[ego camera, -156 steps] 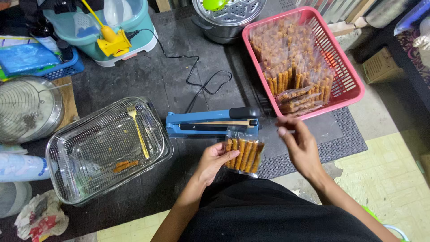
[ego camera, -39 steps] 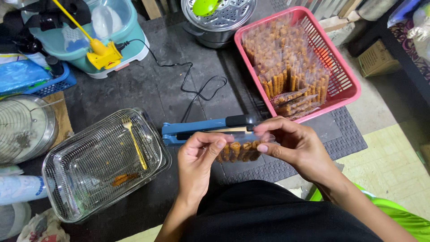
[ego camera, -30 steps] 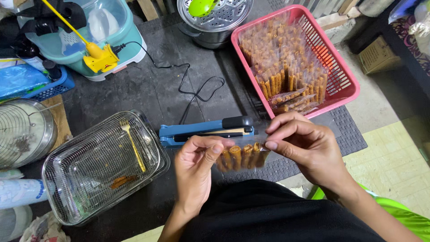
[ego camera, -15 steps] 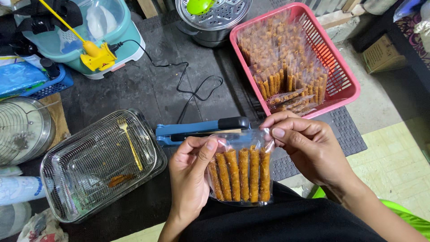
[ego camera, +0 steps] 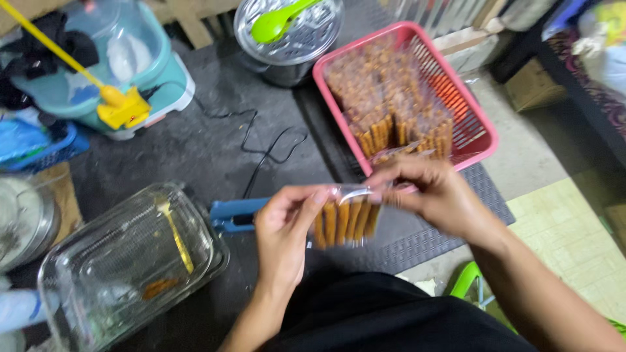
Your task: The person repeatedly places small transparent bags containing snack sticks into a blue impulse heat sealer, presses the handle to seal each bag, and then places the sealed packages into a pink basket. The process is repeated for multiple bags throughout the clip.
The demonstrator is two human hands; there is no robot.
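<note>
Dark matting covers the floor, with pale tiles showing at the right edge. Above it, both hands pinch the top of a clear bag filled with brown fried sticks standing side by side. The left hand grips the bag's upper left corner between thumb and fingers; the right hand clasps the upper right edge, though motion blur softens its outline. The bag hangs in the air just in front of a blue heat sealer, whose right part is hidden behind the left hand. Beyond the right hand sits a pink basket packed with similar filled bags. To the left, a glass dish holds a wire rack, a gold fork and a few crumbs. A black cord snakes across the mat toward a teal tub. A steel pot lid carries a green spoon.
</note>
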